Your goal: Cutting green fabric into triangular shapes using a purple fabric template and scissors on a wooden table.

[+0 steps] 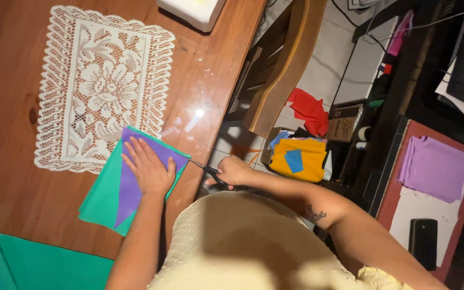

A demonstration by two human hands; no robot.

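Observation:
My left hand [147,171] lies flat, fingers spread, on a purple triangle sheet [130,185] that rests on a green foam sheet [100,196] on the wooden table [12,177]. My right hand [233,171] grips black scissors [206,171] at the table's edge. Their blades touch the right corner of the green sheet.
A white lace mat [100,80] lies on the table beyond the sheets. More green sheet [28,263] sits at the bottom left, a white box [191,11] at the top. A wooden chair [280,64], yellow, blue and red scraps [299,156], purple sheets [436,166] and a phone [422,241] are at the right.

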